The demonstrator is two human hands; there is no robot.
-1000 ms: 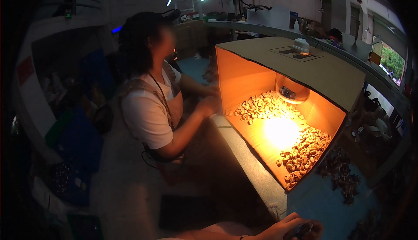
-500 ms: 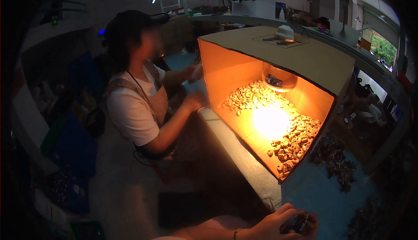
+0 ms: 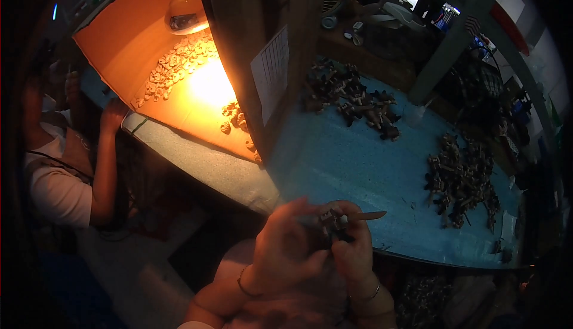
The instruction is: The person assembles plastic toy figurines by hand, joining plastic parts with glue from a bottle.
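Observation:
In front of my body, my right hand (image 3: pixel 356 251) pinches a small dark figurine (image 3: pixel 332 220) with whitish parts. A flat, pointed tan piece (image 3: pixel 367 215) sticks out to the right past those fingers; whether it belongs to the figurine cannot be made out. My left hand (image 3: pixel 285 245) curls in from the left beside the figurine, its fingers bent and partly smeared by motion. Anything inside that hand is hidden. Similar small dark figures lie in a heap (image 3: pixel 462 180) on the blue tabletop (image 3: pixel 382 174), with another pile (image 3: pixel 352 99) farther back.
At left, an open cardboard box (image 3: pixel 239 48) holds many small tan pieces (image 3: pixel 179 60) under a glowing lamp (image 3: pixel 186 10). A co-worker (image 3: pixel 65 168) sits beyond it. A grey post (image 3: pixel 453 42) rises at the table's back. The table's front edge curves past my right hand.
The view has swung right and down, so the box and co-worker now sit farther left. Both hands show near the middle, with the figurine between them.

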